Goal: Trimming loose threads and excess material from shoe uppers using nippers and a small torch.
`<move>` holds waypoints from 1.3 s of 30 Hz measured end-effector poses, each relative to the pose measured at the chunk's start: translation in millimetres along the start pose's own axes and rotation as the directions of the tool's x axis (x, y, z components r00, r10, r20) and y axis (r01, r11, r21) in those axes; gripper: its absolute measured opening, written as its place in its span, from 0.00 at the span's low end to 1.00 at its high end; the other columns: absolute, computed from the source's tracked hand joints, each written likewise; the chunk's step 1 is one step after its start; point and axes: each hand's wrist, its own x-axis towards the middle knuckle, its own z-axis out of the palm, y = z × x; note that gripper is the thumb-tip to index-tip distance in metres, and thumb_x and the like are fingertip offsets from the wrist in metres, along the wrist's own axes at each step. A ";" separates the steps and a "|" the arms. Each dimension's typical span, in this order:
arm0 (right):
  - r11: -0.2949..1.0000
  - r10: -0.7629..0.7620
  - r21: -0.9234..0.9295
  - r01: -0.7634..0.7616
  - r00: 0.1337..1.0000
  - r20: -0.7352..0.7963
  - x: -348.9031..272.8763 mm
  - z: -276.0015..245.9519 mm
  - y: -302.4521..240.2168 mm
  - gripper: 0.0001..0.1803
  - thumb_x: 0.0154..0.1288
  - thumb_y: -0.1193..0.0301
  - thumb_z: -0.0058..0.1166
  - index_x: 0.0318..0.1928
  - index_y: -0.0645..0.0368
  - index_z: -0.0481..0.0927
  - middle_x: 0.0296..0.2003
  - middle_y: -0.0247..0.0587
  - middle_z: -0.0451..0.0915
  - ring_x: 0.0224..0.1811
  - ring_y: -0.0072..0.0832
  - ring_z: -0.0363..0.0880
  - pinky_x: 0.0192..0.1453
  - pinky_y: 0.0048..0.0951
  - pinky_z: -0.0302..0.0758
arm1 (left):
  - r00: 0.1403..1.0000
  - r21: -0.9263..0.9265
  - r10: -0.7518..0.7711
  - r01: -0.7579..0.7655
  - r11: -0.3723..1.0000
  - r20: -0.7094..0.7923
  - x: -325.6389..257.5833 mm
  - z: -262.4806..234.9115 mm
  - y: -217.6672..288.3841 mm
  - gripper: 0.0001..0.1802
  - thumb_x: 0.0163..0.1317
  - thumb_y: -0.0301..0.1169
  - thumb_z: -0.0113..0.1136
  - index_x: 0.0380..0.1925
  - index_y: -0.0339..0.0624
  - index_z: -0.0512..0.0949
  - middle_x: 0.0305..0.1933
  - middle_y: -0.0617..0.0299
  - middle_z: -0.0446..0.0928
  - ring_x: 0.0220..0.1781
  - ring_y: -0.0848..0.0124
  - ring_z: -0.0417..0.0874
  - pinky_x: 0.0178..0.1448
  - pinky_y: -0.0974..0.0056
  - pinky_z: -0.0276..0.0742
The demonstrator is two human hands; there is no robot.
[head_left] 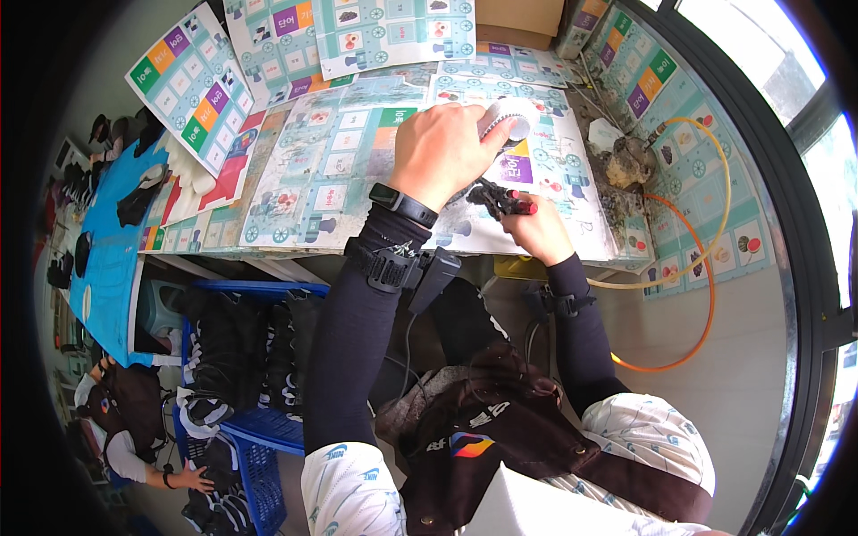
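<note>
Above the worktop, my left hand is closed around a shoe. Its rounded white sole with a ridged edge faces up, and a little black upper shows beneath; the rest is hidden by my fingers. Just below and to the right, my right hand grips a black spray gun with red parts at its rear. The gun's front end points left, under my left hand and close to the shoe. Patterned paper sheets cover the worktop beneath both hands.
Yellow and orange hoses loop at the right, beside a crusted lump. More patterned sheets stand upright behind. Blue baskets hold black shoes at lower left. Another person's hand reaches there. A blue-topped table stands left.
</note>
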 end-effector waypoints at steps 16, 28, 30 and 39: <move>0.995 -0.078 -0.071 0.069 0.988 -0.130 -0.4 13.0 3.9 0.14 0.57 0.71 0.61 0.43 0.63 0.88 0.26 0.53 0.85 0.29 0.44 0.86 0.41 0.41 0.81 | 1.000 -0.009 -0.003 0.003 1.000 -0.026 -4.3 -0.1 -1.9 0.31 0.73 0.59 0.61 0.39 0.39 0.90 0.39 0.44 0.88 0.44 0.44 0.90 0.48 0.48 0.85; 0.996 -0.059 -0.075 0.041 0.965 -0.257 9.4 6.0 13.9 0.19 0.59 0.72 0.57 0.49 0.61 0.90 0.37 0.67 0.86 0.46 0.62 0.87 0.54 0.53 0.82 | 1.000 0.009 0.017 -0.017 1.000 -0.023 -9.2 3.1 -1.1 0.31 0.74 0.59 0.61 0.36 0.38 0.88 0.38 0.44 0.88 0.43 0.43 0.90 0.48 0.46 0.85; 0.997 -0.039 -0.079 0.020 0.968 -0.246 6.5 5.2 9.3 0.19 0.59 0.71 0.57 0.49 0.61 0.90 0.37 0.68 0.86 0.46 0.62 0.87 0.55 0.53 0.82 | 0.999 0.006 0.021 -0.021 1.000 -0.037 -10.5 4.1 -3.0 0.31 0.73 0.59 0.61 0.36 0.39 0.88 0.38 0.43 0.88 0.43 0.43 0.90 0.48 0.46 0.85; 0.994 -0.034 -0.112 0.021 0.993 -0.111 -5.9 13.0 1.3 0.20 0.57 0.70 0.56 0.48 0.63 0.90 0.36 0.68 0.86 0.45 0.62 0.86 0.54 0.52 0.82 | 0.999 0.005 0.016 -0.015 1.000 -0.032 -9.0 3.6 -3.6 0.30 0.73 0.58 0.61 0.36 0.39 0.88 0.38 0.44 0.88 0.43 0.43 0.90 0.48 0.47 0.84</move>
